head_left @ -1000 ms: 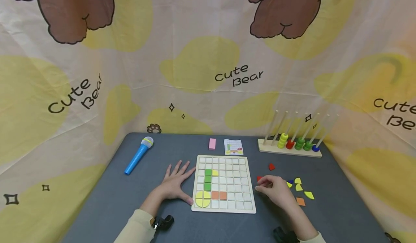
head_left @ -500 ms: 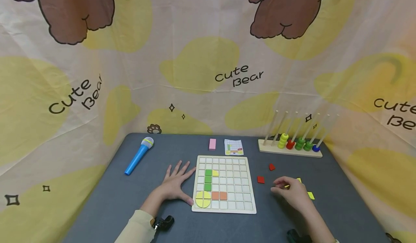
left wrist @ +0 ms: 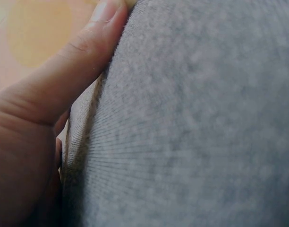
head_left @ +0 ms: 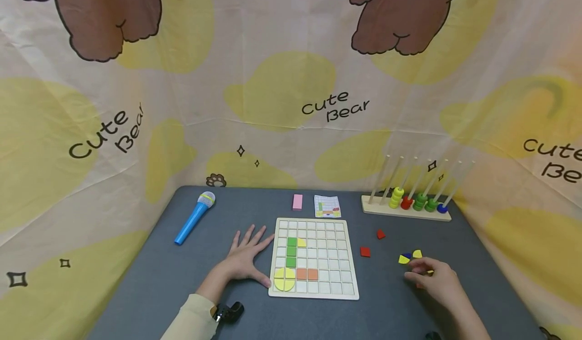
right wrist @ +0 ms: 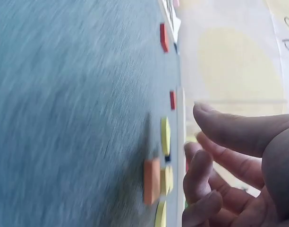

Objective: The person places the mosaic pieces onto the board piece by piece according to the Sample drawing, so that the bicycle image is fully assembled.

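Note:
A wooden grid board lies flat, bearing green squares, orange squares, yellow quarter pieces forming a circle and a single yellow piece. My left hand rests with spread fingers, thumb and fingertips at the board's left edge. My right hand hovers over loose pieces at the right, fingers loosely bent and holding nothing. In the right wrist view an orange square and a yellow piece lie beneath that hand. Part of the loose pile is hidden by it.
Between board and pile lie a red square and another red piece. Along the back are a blue toy microphone, a pink block, a pattern card and a bead counting rack.
My right hand has moved right from beside the red square to above the loose pieces, uncovering that square and some yellow pieces. The left hand and board have stayed put.

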`<state>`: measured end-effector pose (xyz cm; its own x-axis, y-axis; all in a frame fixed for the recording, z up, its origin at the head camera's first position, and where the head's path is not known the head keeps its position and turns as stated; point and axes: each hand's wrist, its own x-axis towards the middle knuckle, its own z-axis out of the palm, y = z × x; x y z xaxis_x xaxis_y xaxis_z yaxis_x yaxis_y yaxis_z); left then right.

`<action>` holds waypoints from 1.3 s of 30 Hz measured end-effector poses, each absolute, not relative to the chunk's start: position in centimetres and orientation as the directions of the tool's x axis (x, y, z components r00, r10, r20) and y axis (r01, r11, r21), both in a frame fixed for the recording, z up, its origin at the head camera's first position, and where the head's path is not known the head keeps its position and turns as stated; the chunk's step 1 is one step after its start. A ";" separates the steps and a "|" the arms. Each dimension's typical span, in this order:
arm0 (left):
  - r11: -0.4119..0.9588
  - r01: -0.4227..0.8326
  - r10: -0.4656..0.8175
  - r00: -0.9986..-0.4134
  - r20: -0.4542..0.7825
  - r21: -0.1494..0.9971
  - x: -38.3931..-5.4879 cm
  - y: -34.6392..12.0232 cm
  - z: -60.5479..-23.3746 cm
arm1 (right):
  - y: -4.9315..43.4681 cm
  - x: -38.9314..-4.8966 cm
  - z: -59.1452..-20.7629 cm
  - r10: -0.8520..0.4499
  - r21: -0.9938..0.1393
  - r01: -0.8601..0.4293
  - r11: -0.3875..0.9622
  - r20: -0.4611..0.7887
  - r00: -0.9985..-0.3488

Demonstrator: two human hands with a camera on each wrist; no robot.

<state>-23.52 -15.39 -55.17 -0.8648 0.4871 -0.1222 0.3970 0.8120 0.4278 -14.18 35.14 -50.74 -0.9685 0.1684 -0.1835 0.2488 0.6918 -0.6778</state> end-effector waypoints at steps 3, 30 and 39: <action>0.816 0.394 0.483 -0.867 -0.125 0.423 -23.6 -15.4 -55.2 | 36.1 -14.0 -51.0 0.157 -0.652 0.240 0.719 -0.184 -0.970; 0.814 0.388 0.487 -0.862 -0.142 0.432 -23.6 -15.3 -55.0 | 38.8 -13.2 -52.2 0.139 -0.558 0.260 0.788 -0.250 -0.958; 0.819 0.391 0.486 -0.862 -0.144 0.420 -23.5 -15.3 -55.0 | 37.3 -13.6 -51.3 0.135 -0.546 0.204 0.812 -0.164 -0.977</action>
